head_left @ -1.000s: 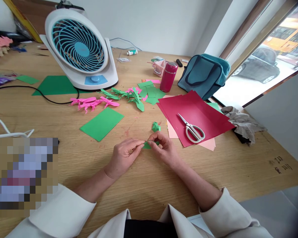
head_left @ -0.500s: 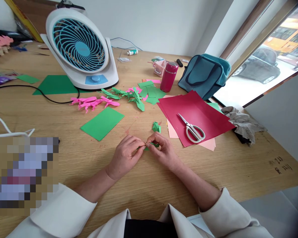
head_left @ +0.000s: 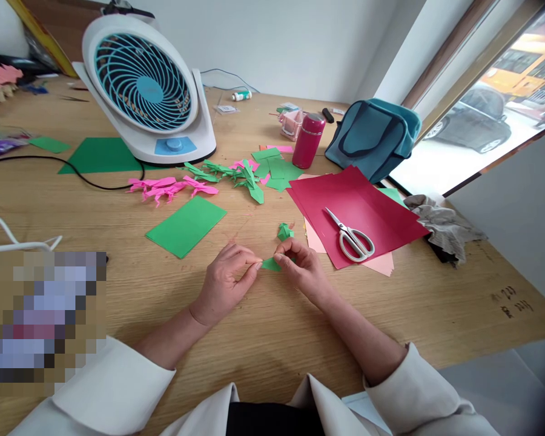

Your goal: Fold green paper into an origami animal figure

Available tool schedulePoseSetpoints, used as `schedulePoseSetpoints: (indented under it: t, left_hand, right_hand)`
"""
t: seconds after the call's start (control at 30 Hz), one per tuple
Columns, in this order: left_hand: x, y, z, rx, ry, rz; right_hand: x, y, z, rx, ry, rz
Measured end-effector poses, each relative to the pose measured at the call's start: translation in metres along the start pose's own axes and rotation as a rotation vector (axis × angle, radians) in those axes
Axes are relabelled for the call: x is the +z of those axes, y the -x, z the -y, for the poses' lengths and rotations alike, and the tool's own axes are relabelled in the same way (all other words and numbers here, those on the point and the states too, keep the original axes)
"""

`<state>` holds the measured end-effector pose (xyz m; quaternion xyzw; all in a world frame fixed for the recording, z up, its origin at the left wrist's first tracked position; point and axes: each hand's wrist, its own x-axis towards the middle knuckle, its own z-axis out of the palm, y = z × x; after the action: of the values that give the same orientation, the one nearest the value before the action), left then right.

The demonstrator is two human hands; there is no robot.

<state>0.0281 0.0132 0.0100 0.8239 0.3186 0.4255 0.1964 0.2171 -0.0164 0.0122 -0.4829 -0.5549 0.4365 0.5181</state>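
Observation:
A small piece of folded green paper (head_left: 270,264) is stretched between my two hands, just above the table. My left hand (head_left: 229,278) pinches its pointed left tip between thumb and forefinger. On the other side, my right hand (head_left: 302,269) grips the paper's wider part, and its fingers hide the rest. Just beyond my right fingertips lies another folded green paper piece (head_left: 285,231). A flat green paper rectangle (head_left: 186,227) rests ahead of my left hand. Folded pink paper figures (head_left: 163,189) and green paper figures (head_left: 251,181) lie farther off.
White-handled scissors (head_left: 355,242) lie on red paper sheets (head_left: 363,200) at the right. Behind stand a red flask (head_left: 309,142), a teal bag (head_left: 375,139) and a white fan (head_left: 145,91). A black cable (head_left: 82,175) crosses the left side. A blurred-out patch covers the lower left.
My hands have moved slightly apart, the left to the left and the right to the right. More of the green paper now shows between the fingertips.

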Motion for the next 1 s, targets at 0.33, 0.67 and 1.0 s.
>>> schedulePoseSetpoints:
  t: [0.33,0.67,1.0]
  left_hand:
    - [0.001,0.000,-0.002,-0.007,-0.012,-0.001]
    - [0.001,0.000,-0.001,0.037,-0.054,0.057]
    - [-0.001,-0.003,0.001,-0.018,0.047,-0.034]
  right_hand:
    - [0.003,0.005,0.001,-0.137,0.215,0.045]
    - [0.006,0.007,0.008,-0.170,0.232,0.103]
    - [-0.005,-0.001,-0.005,-0.037,0.040,-0.012]
